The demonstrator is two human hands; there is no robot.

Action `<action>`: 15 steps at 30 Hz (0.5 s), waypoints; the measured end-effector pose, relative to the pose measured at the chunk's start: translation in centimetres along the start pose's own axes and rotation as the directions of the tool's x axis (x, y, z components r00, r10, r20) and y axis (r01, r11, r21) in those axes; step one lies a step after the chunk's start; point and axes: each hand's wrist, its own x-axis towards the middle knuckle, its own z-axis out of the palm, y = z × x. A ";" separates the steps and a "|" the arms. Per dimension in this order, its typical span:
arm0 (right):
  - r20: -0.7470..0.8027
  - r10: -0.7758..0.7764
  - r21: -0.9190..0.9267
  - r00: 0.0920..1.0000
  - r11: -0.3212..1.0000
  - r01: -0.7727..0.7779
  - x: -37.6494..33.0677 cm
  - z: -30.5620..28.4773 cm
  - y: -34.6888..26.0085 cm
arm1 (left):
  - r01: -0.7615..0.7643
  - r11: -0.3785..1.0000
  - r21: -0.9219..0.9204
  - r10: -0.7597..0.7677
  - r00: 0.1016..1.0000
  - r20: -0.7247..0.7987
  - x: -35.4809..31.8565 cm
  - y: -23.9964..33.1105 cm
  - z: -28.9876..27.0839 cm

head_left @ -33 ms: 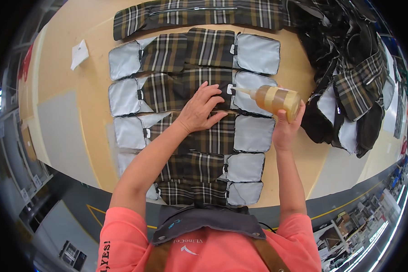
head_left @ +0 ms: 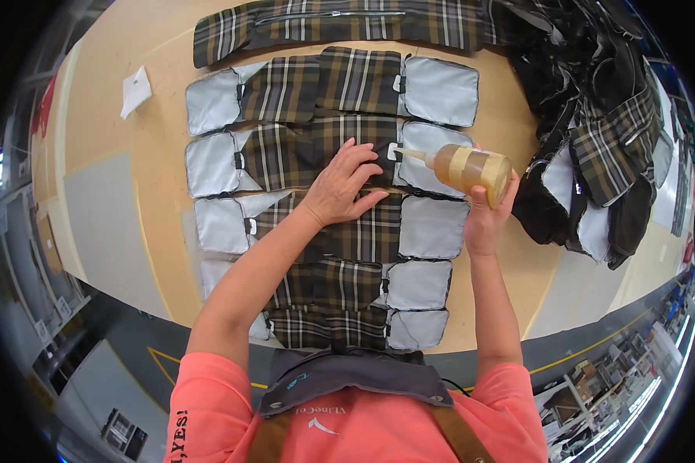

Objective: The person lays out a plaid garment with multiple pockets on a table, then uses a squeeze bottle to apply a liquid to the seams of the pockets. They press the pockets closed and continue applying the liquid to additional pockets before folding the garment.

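My right hand [head_left: 488,208] grips a clear squeeze bottle [head_left: 469,170] of amber liquid, tilted on its side. Its narrow nozzle points left, with the tip at a small white tab [head_left: 392,151] on the edge of a dark plaid fabric piece [head_left: 286,154]. On that same piece, just left of the nozzle, my left hand [head_left: 346,185] lies with fingers spread, holding nothing. A pale grey pocket lining [head_left: 432,139] extends right from the piece, partly covered by the bottle. Similar plaid pieces [head_left: 355,81] with grey linings lie in rows above and below.
A long plaid strip with a zipper [head_left: 440,27] runs along the table's far side. Dark garments [head_left: 571,92] with plaid parts are heaped at the right. A white paper scrap [head_left: 136,93] lies left on the wooden table [head_left: 100,131].
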 end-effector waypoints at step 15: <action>0.148 -0.043 -0.079 0.988 0.995 0.055 -0.2 0.0 -0.6 | 0.002 1.000 -0.021 -0.002 1.000 -0.026 0.1 -0.2 0.1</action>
